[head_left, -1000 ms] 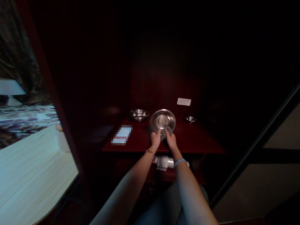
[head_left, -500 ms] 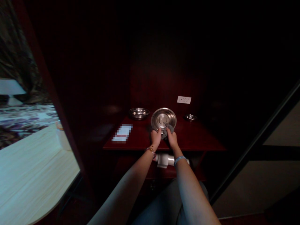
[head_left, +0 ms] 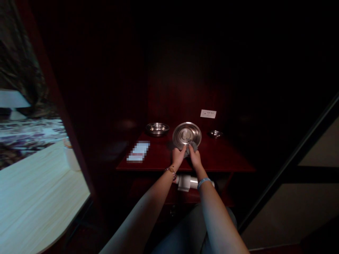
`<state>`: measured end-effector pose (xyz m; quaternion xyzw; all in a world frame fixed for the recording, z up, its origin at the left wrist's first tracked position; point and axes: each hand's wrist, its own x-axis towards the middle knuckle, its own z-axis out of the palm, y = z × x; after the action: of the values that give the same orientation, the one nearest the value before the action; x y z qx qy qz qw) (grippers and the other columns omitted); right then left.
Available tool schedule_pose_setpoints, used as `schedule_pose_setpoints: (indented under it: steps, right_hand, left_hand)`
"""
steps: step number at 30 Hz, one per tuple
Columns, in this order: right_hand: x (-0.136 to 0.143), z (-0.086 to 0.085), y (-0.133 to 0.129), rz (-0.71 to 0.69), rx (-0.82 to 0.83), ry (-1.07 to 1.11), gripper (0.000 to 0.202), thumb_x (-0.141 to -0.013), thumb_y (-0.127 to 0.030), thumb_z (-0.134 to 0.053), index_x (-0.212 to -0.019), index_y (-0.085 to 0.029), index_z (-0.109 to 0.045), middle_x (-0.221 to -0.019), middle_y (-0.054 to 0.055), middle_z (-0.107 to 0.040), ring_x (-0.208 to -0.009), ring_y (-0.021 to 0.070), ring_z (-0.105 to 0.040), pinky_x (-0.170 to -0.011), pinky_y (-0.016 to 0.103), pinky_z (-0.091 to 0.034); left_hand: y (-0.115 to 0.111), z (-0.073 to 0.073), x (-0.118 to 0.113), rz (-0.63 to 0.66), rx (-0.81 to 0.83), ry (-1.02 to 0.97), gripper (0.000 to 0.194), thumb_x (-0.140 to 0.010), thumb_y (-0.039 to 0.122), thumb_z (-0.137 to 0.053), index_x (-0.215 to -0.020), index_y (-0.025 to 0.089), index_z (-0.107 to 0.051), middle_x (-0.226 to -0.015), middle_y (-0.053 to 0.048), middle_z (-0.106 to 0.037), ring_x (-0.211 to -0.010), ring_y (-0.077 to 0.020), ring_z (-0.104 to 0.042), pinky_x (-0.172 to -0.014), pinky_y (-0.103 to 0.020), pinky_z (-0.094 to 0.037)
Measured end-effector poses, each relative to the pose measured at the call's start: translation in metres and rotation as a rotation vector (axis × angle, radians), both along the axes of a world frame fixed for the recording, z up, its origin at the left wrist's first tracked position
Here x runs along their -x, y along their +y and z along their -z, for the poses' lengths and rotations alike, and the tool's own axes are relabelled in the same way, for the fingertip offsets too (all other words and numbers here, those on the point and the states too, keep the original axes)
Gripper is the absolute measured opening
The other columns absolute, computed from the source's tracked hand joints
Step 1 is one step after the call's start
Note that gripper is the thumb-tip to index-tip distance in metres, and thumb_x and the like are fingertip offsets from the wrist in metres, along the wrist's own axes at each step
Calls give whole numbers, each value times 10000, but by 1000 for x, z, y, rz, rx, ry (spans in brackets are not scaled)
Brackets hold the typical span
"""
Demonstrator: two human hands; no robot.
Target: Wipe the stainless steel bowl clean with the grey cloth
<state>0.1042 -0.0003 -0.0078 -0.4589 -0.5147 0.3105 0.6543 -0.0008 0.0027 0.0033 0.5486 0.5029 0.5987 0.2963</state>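
Note:
A round, shiny metal basin (head_left: 186, 132) is tilted up toward me above the dark red shelf (head_left: 159, 158). My left hand (head_left: 179, 157) grips its near rim, thumb on the inner side and fingers hidden behind. Close beside it, my right hand (head_left: 195, 157) is closed on a grey cloth (head_left: 193, 147), which is pressed against the lower right of the basin. Part of the cloth hangs between both hands. At the back left rest stacked metal basins (head_left: 157, 129), and a small metal bowl (head_left: 215, 134) sits at the back right.
A blurred-out pale sheet (head_left: 138, 151) lies on the shelf's left. Below is a white cylindrical thing (head_left: 189, 182) on a lower shelf. A socket plate (head_left: 208, 114) is on the back wall. Left of the partition stands a light wooden table (head_left: 39, 197) with a white container (head_left: 71, 157).
The basin has shifted slightly to the right, with both hands still at its near rim. My left thumb has moved closer to the cloth.

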Motion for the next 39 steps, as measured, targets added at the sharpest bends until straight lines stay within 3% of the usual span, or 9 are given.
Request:
schedule_pose_setpoints:
  steps: [9,18,22,25,32,39]
  right_hand:
    - [-1,1,1,61,57,-18,505,-773,-580,-569,-921,-127,-738,-843,83,-751,-880,234,-685,-754,268,-498]
    - [1,-2,-2,187,87,-72,577,-768,-617,-541,-836,-84,-749,-814,138,-746,-848,265,-692,-663,259,-474]
    - [0,-1,-2,179,77,-86,563,-776,-608,-542,-836,-89,-752,-817,137,-748,-834,266,-695,-677,269,-477]
    - [-1,0,-2,134,62,-67,532,-775,-588,-556,-873,-103,-753,-863,126,-754,-884,261,-692,-717,267,-485]
    - [-1,-1,-2,112,70,-10,526,-775,-576,-564,-930,-106,-743,-925,106,-754,-927,246,-682,-757,266,-491]
    - [0,-5,-7,111,73,-31,506,-768,-572,-583,-925,-119,-746,-931,101,-755,-950,254,-679,-786,274,-490]
  left_hand:
    - [3,3,0,-41,-13,-46,311,-760,386,-628,-675,95,-699,-682,-143,-705,-710,-244,-681,-613,-272,-455]
    - [4,3,1,-166,-43,-114,303,-778,409,-607,-697,120,-647,-743,-132,-708,-673,-204,-654,-607,-262,-438]
    - [6,4,2,-197,-16,-100,304,-788,405,-593,-693,122,-651,-731,-137,-706,-670,-211,-656,-617,-271,-446]
    - [5,3,3,-158,9,-125,285,-760,397,-631,-699,121,-669,-712,-133,-707,-702,-227,-673,-640,-277,-463]
    - [1,0,0,78,-16,-246,297,-687,373,-718,-803,101,-728,-804,-116,-739,-820,-232,-692,-747,-288,-503]
    - [-4,-4,0,28,36,-222,227,-692,295,-715,-814,105,-734,-676,-97,-719,-838,-248,-695,-721,-284,-517]
